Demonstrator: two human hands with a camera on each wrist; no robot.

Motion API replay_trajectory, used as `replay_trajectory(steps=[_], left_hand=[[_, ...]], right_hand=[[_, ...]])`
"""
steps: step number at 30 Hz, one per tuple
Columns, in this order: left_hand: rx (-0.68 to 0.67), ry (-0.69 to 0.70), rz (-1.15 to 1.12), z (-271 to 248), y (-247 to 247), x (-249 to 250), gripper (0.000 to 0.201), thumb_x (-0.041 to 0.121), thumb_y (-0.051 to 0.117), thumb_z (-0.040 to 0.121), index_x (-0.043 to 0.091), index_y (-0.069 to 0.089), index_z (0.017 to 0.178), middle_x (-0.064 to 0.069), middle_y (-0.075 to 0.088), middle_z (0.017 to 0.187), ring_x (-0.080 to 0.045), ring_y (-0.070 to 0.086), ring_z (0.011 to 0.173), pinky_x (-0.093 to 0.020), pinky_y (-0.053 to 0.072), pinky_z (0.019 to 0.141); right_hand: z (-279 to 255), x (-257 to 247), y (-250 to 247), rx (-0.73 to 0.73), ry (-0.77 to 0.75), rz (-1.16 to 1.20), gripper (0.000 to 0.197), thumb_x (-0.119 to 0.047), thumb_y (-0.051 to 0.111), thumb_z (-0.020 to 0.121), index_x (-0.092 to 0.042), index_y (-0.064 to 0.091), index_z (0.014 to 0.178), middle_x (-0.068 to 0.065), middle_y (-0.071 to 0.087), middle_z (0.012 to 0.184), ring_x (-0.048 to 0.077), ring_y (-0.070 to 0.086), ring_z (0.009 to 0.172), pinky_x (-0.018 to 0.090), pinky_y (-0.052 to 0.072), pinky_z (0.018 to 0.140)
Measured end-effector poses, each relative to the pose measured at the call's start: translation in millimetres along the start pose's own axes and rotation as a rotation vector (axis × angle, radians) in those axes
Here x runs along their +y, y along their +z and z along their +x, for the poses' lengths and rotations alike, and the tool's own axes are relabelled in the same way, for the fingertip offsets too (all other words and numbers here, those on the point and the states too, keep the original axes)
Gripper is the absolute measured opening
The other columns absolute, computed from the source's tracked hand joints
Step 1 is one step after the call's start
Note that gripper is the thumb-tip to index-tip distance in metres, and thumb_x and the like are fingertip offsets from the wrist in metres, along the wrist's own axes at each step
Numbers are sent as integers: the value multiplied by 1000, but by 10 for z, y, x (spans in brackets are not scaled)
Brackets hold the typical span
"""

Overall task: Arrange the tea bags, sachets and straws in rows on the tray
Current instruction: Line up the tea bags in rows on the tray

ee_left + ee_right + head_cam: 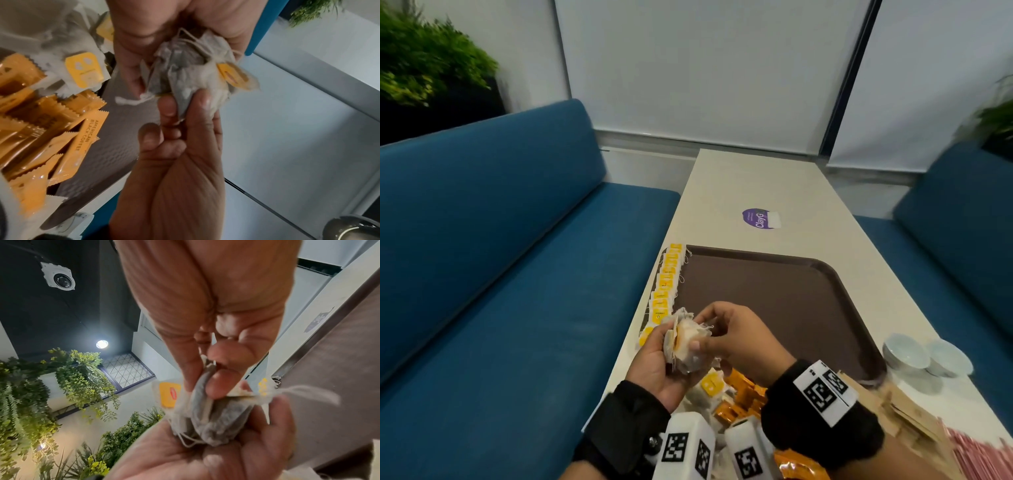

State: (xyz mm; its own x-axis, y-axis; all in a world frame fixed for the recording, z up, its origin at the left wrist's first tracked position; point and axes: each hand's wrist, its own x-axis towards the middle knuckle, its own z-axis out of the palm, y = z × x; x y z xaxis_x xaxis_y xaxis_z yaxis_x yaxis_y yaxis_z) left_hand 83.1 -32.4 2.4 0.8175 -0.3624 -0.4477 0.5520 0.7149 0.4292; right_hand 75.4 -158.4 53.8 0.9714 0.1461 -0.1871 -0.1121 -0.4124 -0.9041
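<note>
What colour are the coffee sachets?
Orange with dark lettering; the sachets show best in the left wrist view.

**Three cameras, one shared clump**

The head view looks forward and down along the table (774, 185) from above, taking in the tray (774, 294), both hands near the bottom edge and the wall beyond. The left wrist view sits very close behind the left hand (174, 170), facing along its fingers, downward. The right wrist view sits equally close behind the right hand (216, 313), tilted up toward the ceiling. All three share the bunch of tea bags (686, 346) held between the hands.
</note>
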Motion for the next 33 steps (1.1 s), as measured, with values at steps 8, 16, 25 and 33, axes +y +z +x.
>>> replay_trajectory(steps=[8,16,25,33], left_hand=[[-66,-44,-18,-55,-37,-48,48,36,44,93,4,53,127,-21,69,99,-29,71,77,-45,58,63],[-29,-65,-46,-33,-69,-14,57,28,57,75,2,54,126,-19,66,97,-26,69,68,-36,58,58],[-48,-56,-80,-66,-53,-31,32,26,52,88,4,61,108,-20,70,87,-27,71,67,-38,58,54],[9,-47,-91,-57,-96,50,25,24,52,88,2,62,93,-18,69,73,-26,68,55,-35,57,50]], right_hand=[[39,102,53,111,-61,-192,24,-12,75,75,-26,61,88,0,58,90,8,53,72,29,54,66],[-18,21,68,83,-251,-315,33,-15,74,72,-34,56,91,-13,46,97,-19,42,81,6,39,65],[52,-14,49,1,-233,-443,33,-14,74,73,-37,51,75,-13,43,89,0,43,75,17,42,70],[81,-2,-21,1,-212,-347,31,-12,79,69,-30,56,61,-4,52,90,2,47,70,9,40,56]])
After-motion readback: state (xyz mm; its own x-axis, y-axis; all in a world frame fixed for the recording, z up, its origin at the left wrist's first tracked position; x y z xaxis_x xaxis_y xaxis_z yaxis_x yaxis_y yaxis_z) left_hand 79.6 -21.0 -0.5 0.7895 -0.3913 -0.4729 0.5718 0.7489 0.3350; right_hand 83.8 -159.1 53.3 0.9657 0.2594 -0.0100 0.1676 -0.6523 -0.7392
